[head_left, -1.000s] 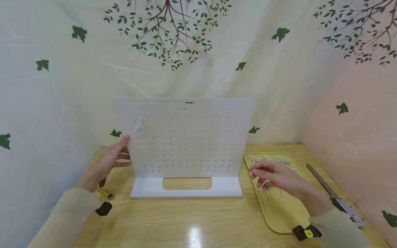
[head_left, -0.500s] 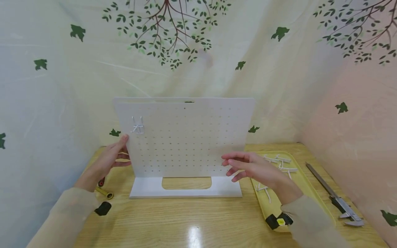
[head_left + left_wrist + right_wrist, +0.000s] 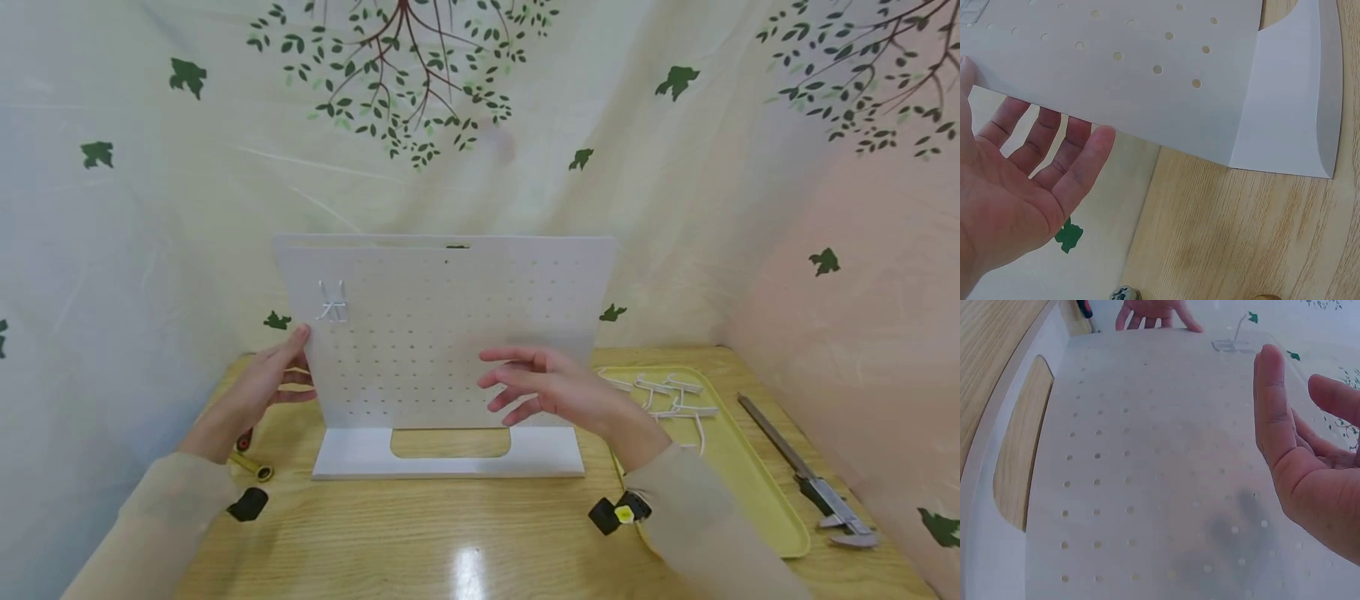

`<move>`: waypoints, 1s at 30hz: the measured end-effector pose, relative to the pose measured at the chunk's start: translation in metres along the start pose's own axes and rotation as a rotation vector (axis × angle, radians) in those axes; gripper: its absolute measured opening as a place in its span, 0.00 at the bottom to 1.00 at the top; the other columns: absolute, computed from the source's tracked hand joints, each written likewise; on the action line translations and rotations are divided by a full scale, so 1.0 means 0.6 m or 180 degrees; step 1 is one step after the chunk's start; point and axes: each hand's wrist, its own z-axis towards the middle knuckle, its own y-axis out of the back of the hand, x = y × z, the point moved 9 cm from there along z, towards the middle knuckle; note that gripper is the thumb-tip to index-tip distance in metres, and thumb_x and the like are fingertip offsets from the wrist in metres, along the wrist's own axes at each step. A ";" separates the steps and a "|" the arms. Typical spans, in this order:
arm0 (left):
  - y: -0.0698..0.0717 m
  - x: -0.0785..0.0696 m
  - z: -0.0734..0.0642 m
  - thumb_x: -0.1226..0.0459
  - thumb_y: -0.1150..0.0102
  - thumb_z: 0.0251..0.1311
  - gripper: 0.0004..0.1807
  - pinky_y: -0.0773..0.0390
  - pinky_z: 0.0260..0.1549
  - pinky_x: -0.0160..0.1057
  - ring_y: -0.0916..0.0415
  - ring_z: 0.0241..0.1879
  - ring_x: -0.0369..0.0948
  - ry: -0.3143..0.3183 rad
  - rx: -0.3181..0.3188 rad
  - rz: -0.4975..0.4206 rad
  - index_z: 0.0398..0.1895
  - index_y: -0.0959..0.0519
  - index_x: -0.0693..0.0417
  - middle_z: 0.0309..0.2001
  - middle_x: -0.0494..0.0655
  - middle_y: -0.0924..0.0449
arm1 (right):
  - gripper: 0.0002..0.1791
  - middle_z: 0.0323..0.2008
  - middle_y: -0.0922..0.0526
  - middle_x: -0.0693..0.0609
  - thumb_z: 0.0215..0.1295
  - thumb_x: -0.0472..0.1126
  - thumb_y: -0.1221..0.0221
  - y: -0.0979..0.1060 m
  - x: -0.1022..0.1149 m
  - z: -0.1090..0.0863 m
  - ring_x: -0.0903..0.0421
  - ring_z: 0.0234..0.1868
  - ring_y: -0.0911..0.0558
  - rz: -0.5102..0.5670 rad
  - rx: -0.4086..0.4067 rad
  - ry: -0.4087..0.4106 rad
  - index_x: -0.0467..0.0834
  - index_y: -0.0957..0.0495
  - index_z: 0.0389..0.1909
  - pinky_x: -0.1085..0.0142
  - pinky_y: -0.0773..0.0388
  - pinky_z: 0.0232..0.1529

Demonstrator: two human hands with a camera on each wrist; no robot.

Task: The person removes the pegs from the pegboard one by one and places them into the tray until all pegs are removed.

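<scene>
A white pegboard (image 3: 408, 350) stands upright on its white base (image 3: 352, 457) on the wooden table. Near its upper left corner sits a white wire hook (image 3: 334, 310). My left hand (image 3: 258, 387) holds the board's left edge, thumb on the front and fingers behind it, as the left wrist view (image 3: 1016, 187) shows too. In front of the board's right half is my right hand (image 3: 551, 390), fingers spread and loosely bent, apart from the board. Nothing shows between its fingers in the right wrist view.
To the right lies a yellow tray (image 3: 757, 508) with several white hooks (image 3: 686, 410). A caliper (image 3: 806, 479) lies beyond it. A brass-coloured tool (image 3: 258, 470) and a red-and-black item (image 3: 245, 439) lie near the left forearm. Patterned curtains (image 3: 480, 192) hang around the table.
My right hand has moved left from above the tray to in front of the pegboard, its fingers spreading a little. The left hand has stayed on the board's edge.
</scene>
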 end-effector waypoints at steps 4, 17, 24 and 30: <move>0.000 -0.003 -0.003 0.32 0.67 0.72 0.46 0.16 0.49 0.51 0.23 0.52 0.53 -0.0013 -0.0018 -0.0006 0.68 0.35 0.66 0.56 0.65 0.27 | 0.29 0.60 0.24 0.37 0.78 0.41 0.45 -0.026 0.019 0.028 0.46 0.49 0.16 0.0151 0.0108 0.0071 0.36 0.38 0.74 0.51 0.16 0.50; -0.002 -0.003 -0.004 0.34 0.69 0.74 0.44 0.15 0.48 0.49 0.22 0.51 0.51 -0.0035 0.0011 0.0042 0.64 0.33 0.67 0.55 0.64 0.27 | 0.27 0.69 0.30 0.34 0.79 0.38 0.47 -0.116 0.047 0.139 0.52 0.46 0.14 0.1024 0.0156 -0.0077 0.34 0.39 0.73 0.55 0.17 0.53; -0.002 0.001 -0.002 0.33 0.69 0.74 0.45 0.16 0.48 0.49 0.21 0.50 0.50 -0.0008 0.0033 0.0033 0.68 0.35 0.66 0.57 0.64 0.27 | 0.24 0.66 0.27 0.34 0.79 0.38 0.47 -0.146 0.052 0.195 0.50 0.45 0.14 0.1047 0.0020 -0.0236 0.34 0.34 0.70 0.55 0.16 0.51; -0.002 0.002 0.000 0.32 0.69 0.73 0.45 0.16 0.49 0.51 0.20 0.50 0.50 -0.0003 0.0053 0.0026 0.67 0.35 0.64 0.55 0.63 0.26 | 0.23 0.65 0.26 0.34 0.79 0.40 0.46 -0.172 0.052 0.223 0.48 0.46 0.15 0.1020 0.0010 -0.0338 0.33 0.32 0.68 0.56 0.15 0.49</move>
